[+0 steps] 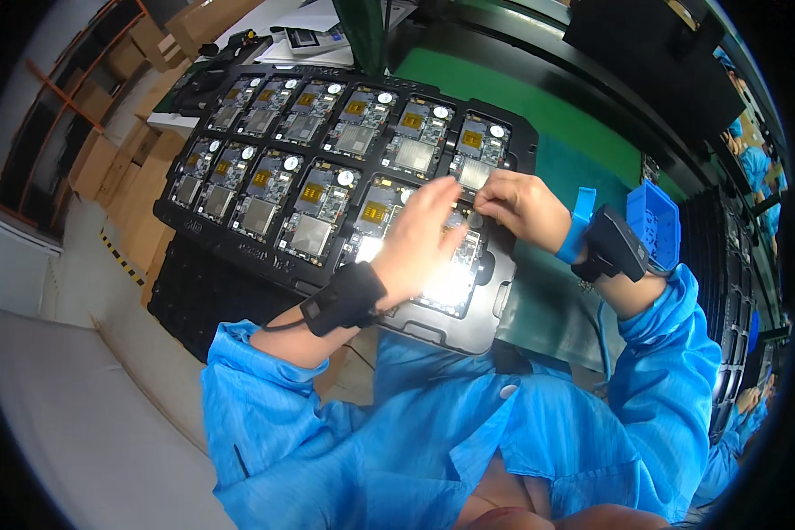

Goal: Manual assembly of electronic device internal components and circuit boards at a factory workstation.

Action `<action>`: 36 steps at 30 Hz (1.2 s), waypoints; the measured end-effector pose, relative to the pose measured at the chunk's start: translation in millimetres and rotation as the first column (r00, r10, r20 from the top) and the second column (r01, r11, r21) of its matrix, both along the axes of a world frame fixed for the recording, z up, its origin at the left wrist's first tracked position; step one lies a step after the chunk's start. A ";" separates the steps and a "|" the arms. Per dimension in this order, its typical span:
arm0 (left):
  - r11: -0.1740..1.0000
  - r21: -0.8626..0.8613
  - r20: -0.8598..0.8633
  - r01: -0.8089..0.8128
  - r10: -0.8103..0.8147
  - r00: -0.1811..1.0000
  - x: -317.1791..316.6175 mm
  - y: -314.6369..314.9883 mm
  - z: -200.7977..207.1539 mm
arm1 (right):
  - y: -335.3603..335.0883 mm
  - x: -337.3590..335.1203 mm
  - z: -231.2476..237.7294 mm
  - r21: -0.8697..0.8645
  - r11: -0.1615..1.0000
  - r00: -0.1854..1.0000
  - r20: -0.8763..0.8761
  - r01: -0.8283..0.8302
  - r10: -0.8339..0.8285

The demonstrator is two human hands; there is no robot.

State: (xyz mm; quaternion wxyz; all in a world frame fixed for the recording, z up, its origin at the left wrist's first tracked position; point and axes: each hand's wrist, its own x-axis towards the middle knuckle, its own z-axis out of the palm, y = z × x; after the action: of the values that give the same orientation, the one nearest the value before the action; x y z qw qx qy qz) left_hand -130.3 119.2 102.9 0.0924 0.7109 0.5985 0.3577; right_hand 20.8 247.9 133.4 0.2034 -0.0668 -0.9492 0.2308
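A black tray (pixel 230 243) holds two rows of circuit boards, most with a silver shield, a gold-brown patch and a round white disc. Over the near row, toward its right end, is my left hand (pixel 417 243), fingers extended and apart, with nothing visible in it. My right hand (pixel 523 207) has thumb and fingertips pinched together at the upper edge of the rightmost near circuit board (pixel 451 278); whatever is between them is too small to make out. Bright glare washes out part of that board. Both wrists wear black devices, the right also a blue strap.
Right of the tray stands a blue bin (pixel 654 223) with small parts inside. A green mat (pixel 548 124) covers the bench behind. Stacked black trays (pixel 729 291) line the far right. Cardboard boxes (pixel 106 163) stand on the left. Papers (pixel 314 40) lie at the back.
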 end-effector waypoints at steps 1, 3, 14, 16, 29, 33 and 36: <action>0.998 0.033 0.312 -0.046 0.034 0.949 -4.6 2.3 0.3 | -4.5 -5.2 2.8 0.000 1.000 1.000 -0.004 -0.003 0.003; 0.966 -0.218 0.928 0.141 0.161 0.335 -6.1 1.4 10.1 | -15.8 -17.6 10.6 -0.044 0.996 0.993 -0.087 0.073 -0.076; 0.965 -0.037 0.940 0.260 0.122 -0.319 -62.8 -6.2 0.7 | -23.0 -92.7 6.0 0.255 0.965 0.975 -0.193 -0.062 0.113; 0.965 -0.107 0.933 0.239 0.180 -0.312 -81.0 -10.8 1.0 | -12.3 -99.2 9.3 0.207 0.977 0.965 -0.241 -0.050 0.101; 0.898 -0.413 0.880 0.153 0.350 0.322 -121.2 0.1 19.0 | 18.4 -95.6 -7.1 0.183 0.974 0.990 0.083 -0.131 0.118; 0.935 -0.209 0.380 -0.286 0.347 0.857 -132.6 11.4 5.1 | 25.7 -82.0 -3.0 0.323 0.894 0.947 0.187 -0.310 0.261; 0.932 -0.143 -0.046 -0.333 0.330 0.943 -117.7 9.1 15.7 | 27.6 -85.3 -3.9 0.353 0.851 0.917 0.231 -0.389 0.324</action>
State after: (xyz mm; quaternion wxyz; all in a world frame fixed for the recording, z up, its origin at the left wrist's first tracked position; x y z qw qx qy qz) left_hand -248.0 128.3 118.6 0.0772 0.5946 0.7358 0.3148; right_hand -64.4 275.4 129.5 0.0876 0.1342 -0.9850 0.0638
